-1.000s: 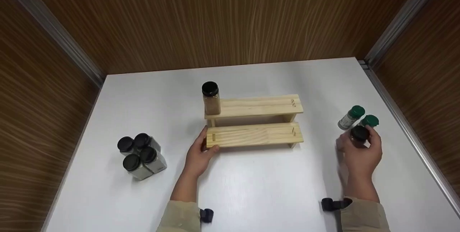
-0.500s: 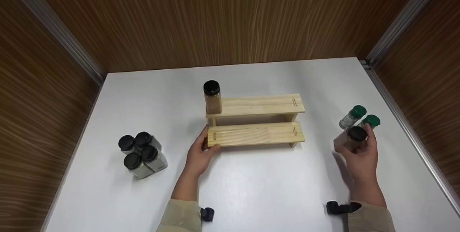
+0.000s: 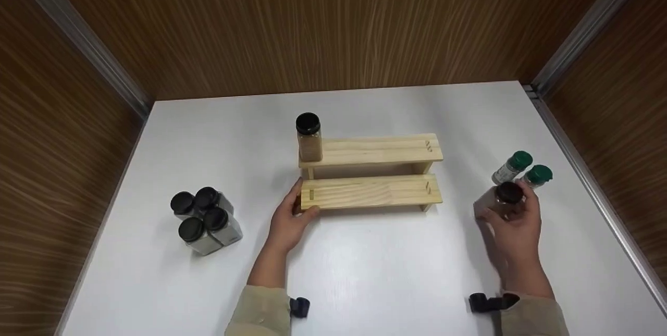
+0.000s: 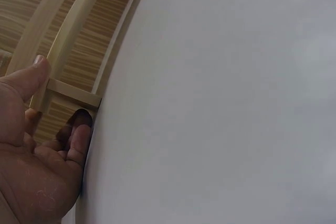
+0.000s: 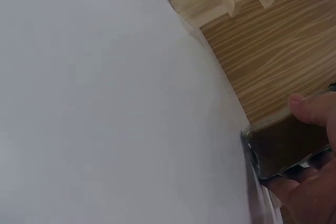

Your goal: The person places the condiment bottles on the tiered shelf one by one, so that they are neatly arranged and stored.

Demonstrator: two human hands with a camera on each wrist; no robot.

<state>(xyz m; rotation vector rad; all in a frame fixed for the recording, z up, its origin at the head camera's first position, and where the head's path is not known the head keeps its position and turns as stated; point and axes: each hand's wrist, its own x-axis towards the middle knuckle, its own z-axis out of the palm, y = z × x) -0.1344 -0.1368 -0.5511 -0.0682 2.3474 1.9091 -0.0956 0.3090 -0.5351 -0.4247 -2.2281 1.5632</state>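
Observation:
A two-step wooden rack stands mid-table in the head view. My left hand grips the left end of its lower step, thumb at the front edge; the left wrist view shows the other fingers curled beside the rack's leg. One black-lidded spice jar with light brown contents stands upright at the left end of the upper step. To the right, my right hand holds another black-lidded spice jar, tilted. The right wrist view shows this jar's dark brown contents and its base close to the table.
Two green-lidded spice jars stand just beyond my right hand, the nearer one partly hidden. Several black-lidded jars with pale contents cluster on the left of the white table. Wood-grain panels enclose the back and sides.
My right hand has moved the dark brown jar a little left, away from the green-lidded jars, and tilted it. The left hand keeps its grip on the rack.

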